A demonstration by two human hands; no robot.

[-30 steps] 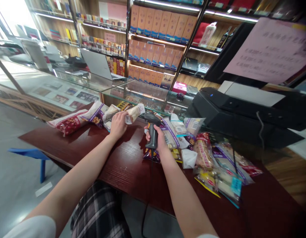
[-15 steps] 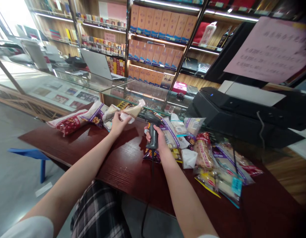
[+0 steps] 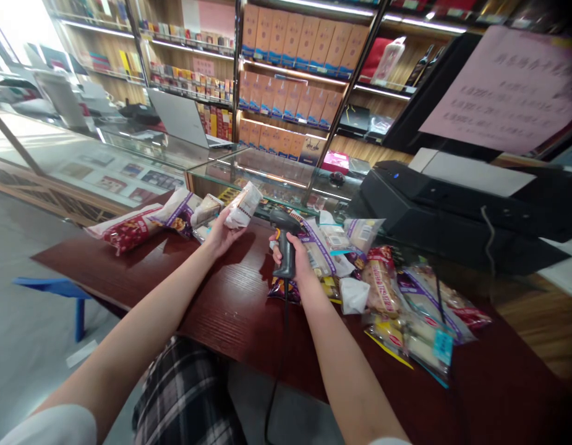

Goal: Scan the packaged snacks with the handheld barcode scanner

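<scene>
My left hand [image 3: 224,236] is closed around a packaged food item [image 3: 243,206] in a white and clear wrapper, held tilted above the table; its exact kind I cannot make out. In my right hand [image 3: 295,256] is a black barcode scanner [image 3: 286,244], gripped by its handle with its head pointing left and its cable hanging down over the table edge. To the left lie a red bread bag [image 3: 130,230], a purple and white bread bag [image 3: 177,213] and a small clear pack [image 3: 206,210]. Several more bagged breads [image 3: 381,284] are heaped right of the scanner.
The dark red wooden table [image 3: 239,315] bears the packs. A glass display counter [image 3: 267,170] runs behind it, with a laptop [image 3: 181,117] on it. At right stand a black printer [image 3: 434,204] and a screen with a pink paper [image 3: 503,93]. A blue stool [image 3: 58,287] is at left.
The wrapped item in my left hand has been turned, so it now stands more upright with a whiter side showing. My right hand and the scanner have stayed in place.
</scene>
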